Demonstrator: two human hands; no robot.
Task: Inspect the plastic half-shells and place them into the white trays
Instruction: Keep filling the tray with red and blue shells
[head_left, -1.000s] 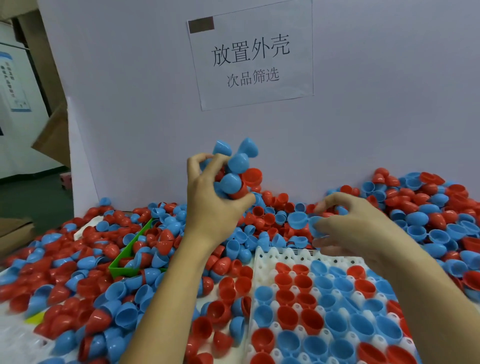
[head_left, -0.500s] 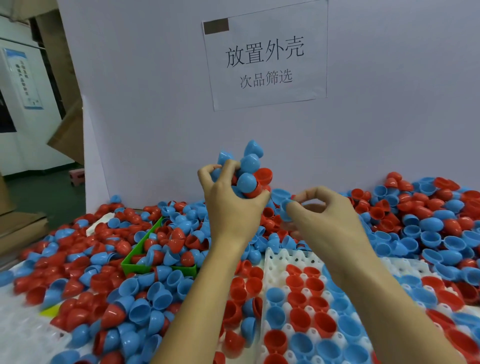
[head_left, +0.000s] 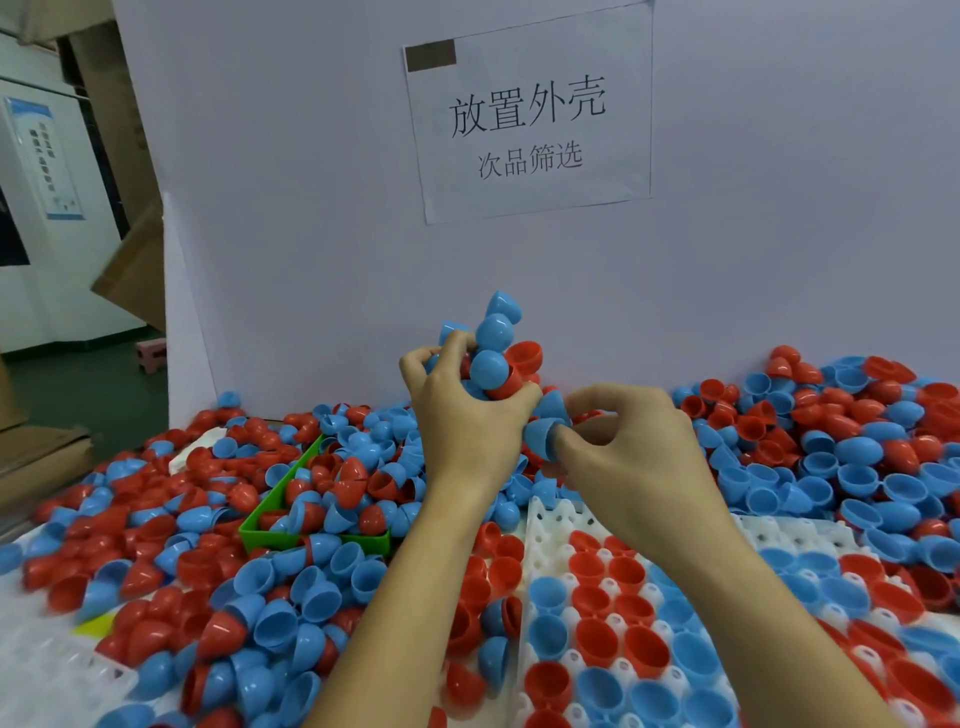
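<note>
Head view: left hand (head_left: 467, 421) raised, grip clenched around a cluster of blue and red half-shells (head_left: 493, 353). Right hand (head_left: 628, 457) just beside it, pinching a single blue half-shell (head_left: 543, 431). Below, white tray (head_left: 550, 525) partly filled with shells. Loose shells heaped across the bench (head_left: 31, 603), some in a green bin (head_left: 270, 506).

white tray (head_left: 540, 525) cut off below, wall poster (head_left: 44, 156) blurred (unreadable)

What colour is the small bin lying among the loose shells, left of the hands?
Green: the small bin shows in the head view, holding red and blue half-shells.
</note>
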